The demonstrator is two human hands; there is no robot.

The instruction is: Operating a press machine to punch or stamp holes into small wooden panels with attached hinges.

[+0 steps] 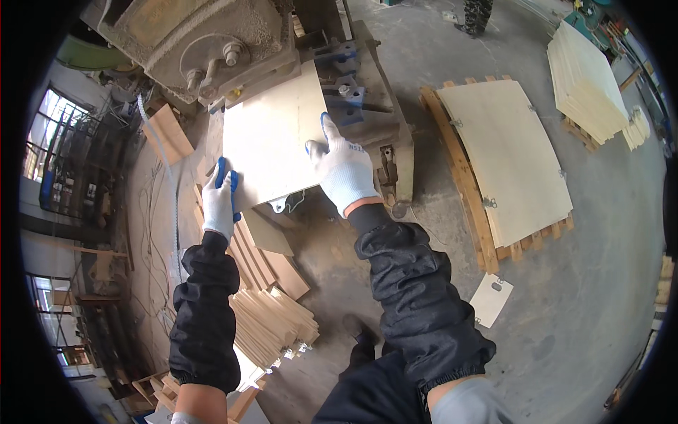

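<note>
A pale plywood sheet [272, 141] lies level in front of me, its far end under the head of a dusty press-like machine [212, 42]. My left hand [220, 201], in a white glove with blue fingertips, grips the sheet's near left corner. On the right edge, my right hand [346, 168] holds the sheet with thumb on top and index finger stretched along the edge; its other fingers are hidden below. A metal bracket [286, 203] shows under the near edge.
Stacked plywood sheets [515, 155] with metal clips rest on a wooden pallet [459, 177] at right. Another stack [583, 81] stands far right. Cut wood strips [272, 318] lie below my left hand. A small board with a hole [491, 300] lies on the floor. Someone's leg [475, 15] shows far off.
</note>
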